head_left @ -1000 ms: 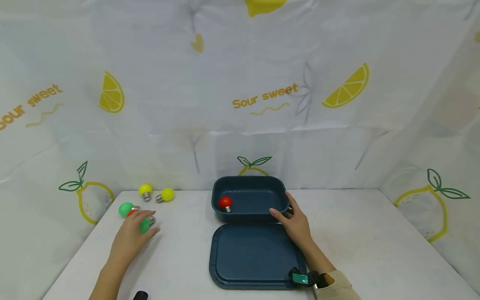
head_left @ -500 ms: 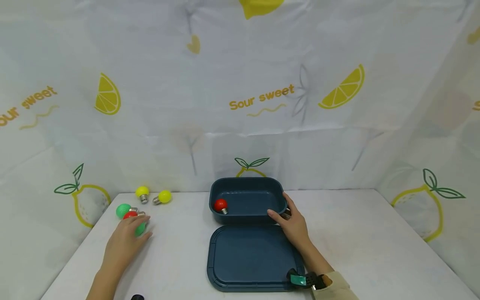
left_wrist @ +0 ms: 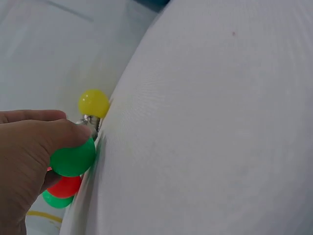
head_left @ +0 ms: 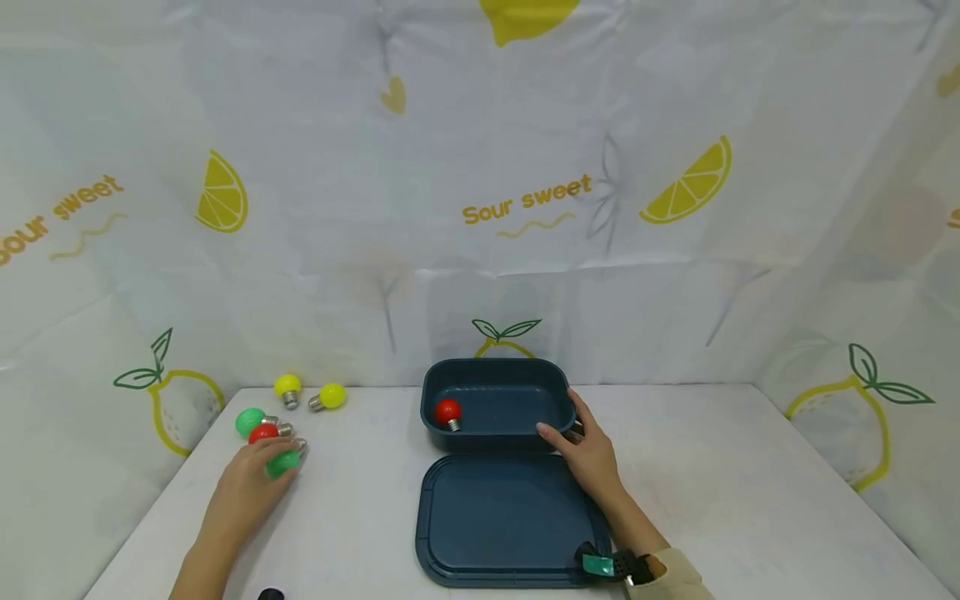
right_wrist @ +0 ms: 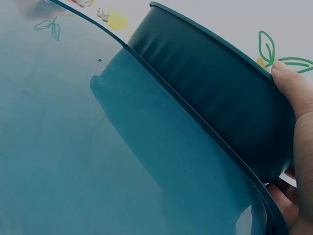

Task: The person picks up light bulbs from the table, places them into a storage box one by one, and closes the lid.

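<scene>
Okay, so the nearer green bulb [head_left: 282,463] is pinched by the left hand [head_left: 243,493], with the thumb laid across it up by the metal base and the base pointed out past the fingertips. Just beyond that grip, a red bulb [head_left: 262,432] and a second green bulb [head_left: 249,422] are bunched close together, and two yellow bulbs [head_left: 332,395] can be spotted farther back. Meanwhile the dark blue box [head_left: 487,440] is gripped at its near right corner by the right hand [head_left: 594,460], thumb against the near side. Another red one [head_left: 448,410] is parked inside, toward the left end.
</scene>
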{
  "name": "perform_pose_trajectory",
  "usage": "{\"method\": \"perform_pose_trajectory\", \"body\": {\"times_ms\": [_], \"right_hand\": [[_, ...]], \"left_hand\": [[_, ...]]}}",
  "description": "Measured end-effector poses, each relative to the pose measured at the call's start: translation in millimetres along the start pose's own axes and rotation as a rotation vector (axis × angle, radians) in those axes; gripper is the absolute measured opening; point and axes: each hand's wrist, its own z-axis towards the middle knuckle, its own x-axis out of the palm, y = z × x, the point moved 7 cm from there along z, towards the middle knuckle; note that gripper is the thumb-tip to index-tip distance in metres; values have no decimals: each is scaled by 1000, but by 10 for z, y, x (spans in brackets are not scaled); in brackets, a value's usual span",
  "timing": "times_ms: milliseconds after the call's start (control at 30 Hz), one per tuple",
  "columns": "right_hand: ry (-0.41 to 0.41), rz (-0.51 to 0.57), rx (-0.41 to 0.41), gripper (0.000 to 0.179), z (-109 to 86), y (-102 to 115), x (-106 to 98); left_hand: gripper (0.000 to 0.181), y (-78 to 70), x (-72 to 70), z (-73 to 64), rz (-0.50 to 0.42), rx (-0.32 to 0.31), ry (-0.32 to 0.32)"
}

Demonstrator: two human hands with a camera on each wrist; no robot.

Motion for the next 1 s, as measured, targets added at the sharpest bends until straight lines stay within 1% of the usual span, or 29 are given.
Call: {"method": "perform_pose_trajectory", "body": {"times_ms": [100, 200, 433, 600, 667, 733, 900, 1000], "right_hand": [[0, -6, 4, 89, 5, -8, 4], [-1, -7, 6, 90, 7, -11, 7], [-6, -5, -5, 89, 1, -10, 11], [-8, -8, -27, 89, 27, 33, 21], [-7, -11, -38, 88, 31, 47, 27], [-3, -10, -40, 88, 29, 49, 34], [-6, -19, -32, 87, -2, 15, 28], [-8, -29, -29, 86, -18, -3, 17]], "left_hand": [[39, 22, 39, -1, -16, -27, 35], [42, 36, 65, -5, -31, -46, 51], [44, 62, 90, -13, -56, -71, 48], [43, 72, 74, -3, -84, -78, 20], [43, 36, 69, 1, -99, -67, -5], [42, -35, 58, 5, -128, -45, -48], [43, -304, 7, 47, -233, 39, -199], [46, -461, -9, 103, -288, 80, -253]]}}
